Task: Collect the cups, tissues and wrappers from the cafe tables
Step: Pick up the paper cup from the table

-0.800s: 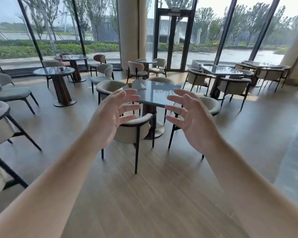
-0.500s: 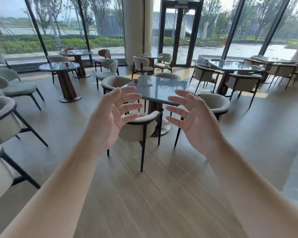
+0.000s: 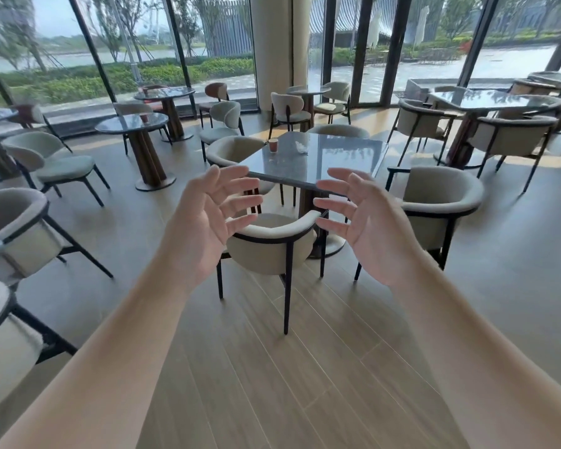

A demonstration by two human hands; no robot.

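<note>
Table edge (image 3: 282, 180) near — hands (image 3: 204, 222) empty.

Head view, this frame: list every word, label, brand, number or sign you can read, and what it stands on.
None can be read.
Red cup on the square table: any print is too small to tell.
Red cup on round table: too small and blurred.
Crumpled tissue: no text visible.
Windows and chairs: no signs or labels show.
Left hand and right hand: open, holding nothing.

bare left hand (image 3: 204, 222), bare right hand (image 3: 370, 231), sleeveless forearms
</note>
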